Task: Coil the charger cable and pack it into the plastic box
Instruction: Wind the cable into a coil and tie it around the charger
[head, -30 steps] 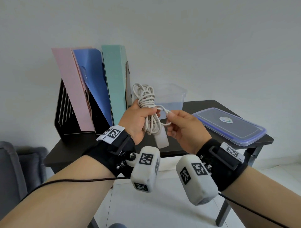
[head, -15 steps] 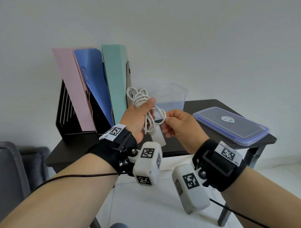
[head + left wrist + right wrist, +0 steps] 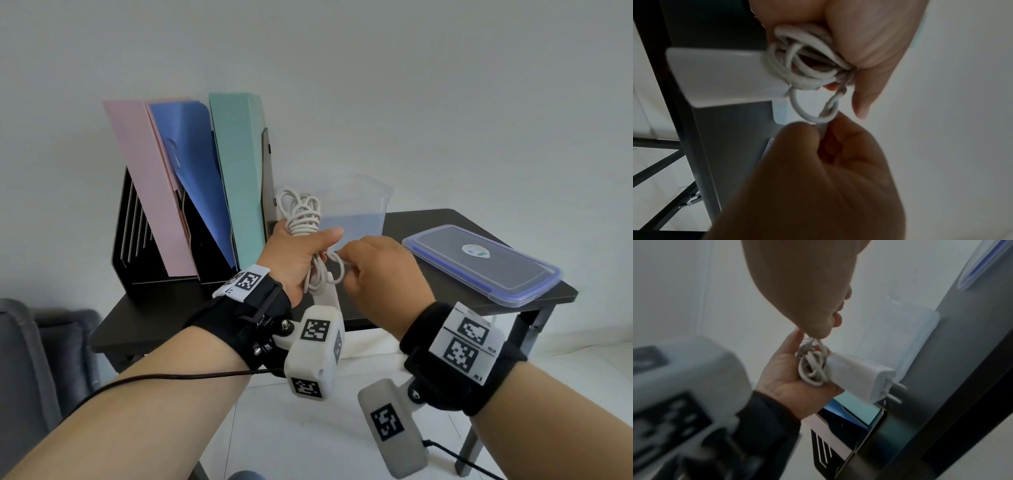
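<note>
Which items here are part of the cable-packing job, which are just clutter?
Job:
- charger cable, bundle gripped by left hand
- its loose end, pinched by right hand
- charger brick
- plastic box, open
- box lid, lying beside it

Clutter:
- file rack
- pink, blue, green folders
- grey chair

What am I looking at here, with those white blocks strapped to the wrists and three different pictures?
No robot here: a person works with bare hands. The white blocks are small cameras worn on each wrist; a third camera sits on the head. The wide picture is the head view; the two darker ones look along each hand. The left hand grips a coiled white charger cable with its plug block. The right hand pinches the cable's loose end. On the black table stand a clear plastic box, its blue-rimmed lid beside it, and a file rack with coloured folders.
</note>
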Motion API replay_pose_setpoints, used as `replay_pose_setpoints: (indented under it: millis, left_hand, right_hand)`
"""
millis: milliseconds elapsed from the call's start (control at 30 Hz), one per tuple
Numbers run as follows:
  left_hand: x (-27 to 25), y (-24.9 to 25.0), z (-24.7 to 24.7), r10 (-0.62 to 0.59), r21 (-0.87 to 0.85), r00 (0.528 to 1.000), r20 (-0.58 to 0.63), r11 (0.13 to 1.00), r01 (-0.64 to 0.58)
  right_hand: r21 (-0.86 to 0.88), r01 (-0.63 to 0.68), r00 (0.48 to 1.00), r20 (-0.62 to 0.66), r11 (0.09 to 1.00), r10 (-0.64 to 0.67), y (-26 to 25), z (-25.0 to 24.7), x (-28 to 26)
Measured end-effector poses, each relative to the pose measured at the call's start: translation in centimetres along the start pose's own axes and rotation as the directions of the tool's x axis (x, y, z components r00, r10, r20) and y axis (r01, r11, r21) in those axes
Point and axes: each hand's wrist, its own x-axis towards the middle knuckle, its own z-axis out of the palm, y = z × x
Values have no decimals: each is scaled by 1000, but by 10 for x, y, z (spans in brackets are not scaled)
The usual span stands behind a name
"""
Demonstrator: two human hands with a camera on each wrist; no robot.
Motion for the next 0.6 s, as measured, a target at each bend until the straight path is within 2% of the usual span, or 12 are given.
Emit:
replay_pose_setpoints:
  millis: [67, 167, 267, 333, 400, 500, 533, 600]
  left_hand:
    - [1, -3, 1, 43, 42, 998, -38, 998, -41]
    - [1, -1, 1, 111, 91, 991, -78, 990, -104]
    - [3, 2, -1, 113, 35, 992, -59, 993, -111]
    - [4, 4, -4, 101, -53, 995, -23, 993, -102]
    - [4, 7, -5, 90, -152, 996, 17, 985, -87]
    - [5, 9, -6, 97, -238, 994, 40, 967, -85]
    - [5, 9, -5, 99, -238, 994, 35, 967, -88]
    - [3, 10, -3, 118, -217, 993, 19, 970, -111]
  right_hand:
    - [65, -30, 1000, 0, 997, 30, -8, -1, -3]
    - [249, -116, 989, 123, 961, 88, -14, -7, -8]
    - [462, -267, 963, 169, 846, 212, -17, -11, -10]
    - [542, -350, 936, 179, 764, 302, -11, -11, -9]
    - [515, -412, 911, 262, 752, 320, -3, -8, -8]
    - [438, -487, 843, 461, 755, 276, 0, -2, -6]
    - [435, -500, 833, 478, 749, 278, -1, 0, -6]
    - [434, -499, 847, 429, 751, 315, 2, 2, -6]
